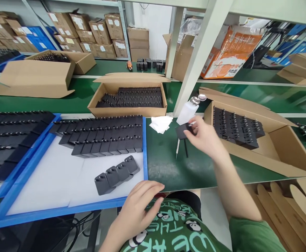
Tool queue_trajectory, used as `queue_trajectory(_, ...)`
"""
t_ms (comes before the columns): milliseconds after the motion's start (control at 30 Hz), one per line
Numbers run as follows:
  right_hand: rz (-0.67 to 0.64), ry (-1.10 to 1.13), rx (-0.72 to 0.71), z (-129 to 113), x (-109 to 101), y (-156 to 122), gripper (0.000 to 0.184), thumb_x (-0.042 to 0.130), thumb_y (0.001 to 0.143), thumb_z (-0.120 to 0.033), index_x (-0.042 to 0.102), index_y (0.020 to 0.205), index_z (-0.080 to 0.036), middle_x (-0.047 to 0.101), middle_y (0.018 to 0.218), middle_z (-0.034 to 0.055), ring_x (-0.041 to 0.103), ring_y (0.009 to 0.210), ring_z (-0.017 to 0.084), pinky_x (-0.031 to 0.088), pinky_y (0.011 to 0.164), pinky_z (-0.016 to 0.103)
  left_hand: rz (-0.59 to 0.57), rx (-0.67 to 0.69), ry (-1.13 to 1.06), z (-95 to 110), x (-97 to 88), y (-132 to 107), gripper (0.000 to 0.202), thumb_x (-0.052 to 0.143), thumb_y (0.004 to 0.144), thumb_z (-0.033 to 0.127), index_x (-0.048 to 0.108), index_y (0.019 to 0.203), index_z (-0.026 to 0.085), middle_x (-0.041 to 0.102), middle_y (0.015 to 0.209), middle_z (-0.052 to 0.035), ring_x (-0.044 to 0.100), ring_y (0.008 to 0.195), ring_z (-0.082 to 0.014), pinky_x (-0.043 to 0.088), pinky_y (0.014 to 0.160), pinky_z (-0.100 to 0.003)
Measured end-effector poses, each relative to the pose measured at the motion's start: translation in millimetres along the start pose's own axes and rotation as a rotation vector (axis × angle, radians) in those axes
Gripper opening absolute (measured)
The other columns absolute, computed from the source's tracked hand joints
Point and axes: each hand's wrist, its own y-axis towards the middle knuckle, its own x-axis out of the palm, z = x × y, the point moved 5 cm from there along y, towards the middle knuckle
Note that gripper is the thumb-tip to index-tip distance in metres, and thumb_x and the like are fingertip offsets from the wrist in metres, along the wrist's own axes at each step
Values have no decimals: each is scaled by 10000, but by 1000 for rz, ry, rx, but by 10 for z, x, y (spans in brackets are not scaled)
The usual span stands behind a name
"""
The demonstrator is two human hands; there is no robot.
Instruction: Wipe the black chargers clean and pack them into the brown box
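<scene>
A: So, what does the person's right hand (204, 134) hold?

B: A black charger plug (183, 131), pinched between the thumb and the fingertips, which close narrowly on its edge. The plug hangs just above the green table (168, 168), in front of a white squeeze bottle (187, 110) and left of the open cardboard box (273, 150).

A: And what is in that box?

B: More black plugs, packed in rows (237, 127) against its far wall. The near half of the box floor is bare.

A: Where is the left hand (139, 203)?

B: It rests palm down at the near edge of the table, beside the near right corner of the blue tray (145, 150). Its fingers are loosely bent and a little spread, and they grip nothing that shows.

A: What lies on the tray?

B: Several tight rows of plugs (103, 136) sit along its far side. A short slanted row of four (117, 174) lies alone on the white sheet, nearer the left hand.

A: Anything else under the right hand?

B: Two thin sticks, one pale (177, 148) and one dark (186, 148), lie side by side on the table below the held plug. A folded white cloth (160, 123) lies just left of the bottle. Behind it stands a second box of plugs (128, 111).
</scene>
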Motion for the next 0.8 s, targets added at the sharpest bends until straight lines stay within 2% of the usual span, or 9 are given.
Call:
queue_trajectory(133,-99,-48,-13,-130,590,297,313,544,860,-195,500,1165,-140,680,948,152,664,830,297,481,711,353,-57,59,2,103,75,109,261,524,943,152,572,1196,191,696,1092,-91,667,982,-192,563,849,-312)
queue_trajectory(233,-86,-77,24,-184,784,504,380,526,865,-154,476,1233,-71,667,997,223,670,845,336,486,695,380,-70,40,5,132,101,79,276,527,949,160,562,1219,204,694,1107,-84,665,1002,-190,565,859,-309)
queue_trajectory(300,-53,-86,26,-193,706,469,431,554,882,-210,465,1280,-70,656,1059,231,669,893,341,497,708,381,-62,-7,19,110,91,16,269,526,959,181,570,1220,232,700,1100,-70,674,1007,-187,574,848,-289)
queue_trajectory(400,54,-100,21,-68,387,120,427,515,943,-363,484,1320,-165,629,1204,175,630,1068,308,507,793,356,-16,-69,41,17,42,-92,270,554,956,224,587,1220,270,709,1113,-56,691,1017,-194,591,828,-263)
queue_trajectory(467,152,-125,91,182,186,-234,352,402,985,-395,556,1235,-199,652,1161,137,629,1063,279,507,826,358,13,-91,36,-66,12,-139,278,576,946,238,597,1219,283,711,1127,-52,697,1024,-202,600,816,-255)
queue_trajectory(533,223,-163,212,546,98,-581,339,361,975,-370,622,1088,-184,681,1004,137,653,920,293,518,764,402,27,-96,20,-126,1,-148,265,577,943,233,608,1202,282,714,1124,-52,701,1018,-203,602,814,-254)
queue_trajectory(667,235,-199,282,1125,234,-953,246,441,859,-273,673,932,-232,662,850,135,640,816,339,519,642,436,-9,-48,0,-128,46,-67,232,564,950,224,616,1174,253,714,1090,-64,694,1008,-196,594,831,-266)
queue_trajectory(733,254,-200,269,1146,303,-971,297,391,865,-221,683,905,-255,635,826,148,630,817,343,522,664,451,-38,-19,-9,-98,77,-8,241,554,951,202,607,1182,242,709,1087,-71,685,1013,-195,587,840,-279)
queue_trajectory(800,276,-193,236,943,361,-897,371,324,905,-205,687,974,-233,619,872,168,621,864,343,528,723,469,-39,-2,-19,-64,84,34,254,544,949,174,599,1189,233,705,1086,-77,680,1010,-194,580,849,-292)
